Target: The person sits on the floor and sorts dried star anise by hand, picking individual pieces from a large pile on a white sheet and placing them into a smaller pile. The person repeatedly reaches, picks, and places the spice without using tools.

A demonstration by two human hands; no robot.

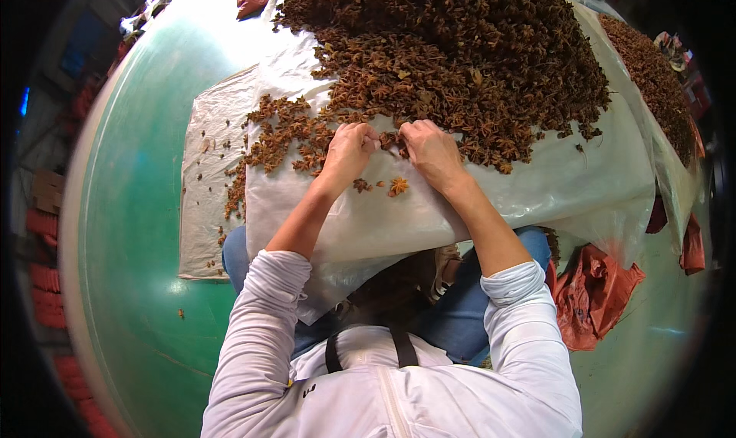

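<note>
A large heap of dried star anise (437, 58) covers the far part of a pale plastic sheet (345, 231). At the heap's near edge is my left hand (352, 150), its fingers curled and its thumb near the index fingertip; whether anything is pinched there is hidden. A few star anise pieces (388, 140) lie between my two hands. My right hand (430, 153) reaches to those pieces with bent fingers, and its fingertips are partly hidden. Closer to me rest a lighter orange star anise (398, 186) and a darker broken one (361, 185).
A smaller spread of star anise (276, 133) lies to the left, spilling onto a cream woven sheet (213, 144) on the green floor (138, 208). Another brown heap (650, 75) is at far right. A red plastic bag (595, 297) sits by my right knee.
</note>
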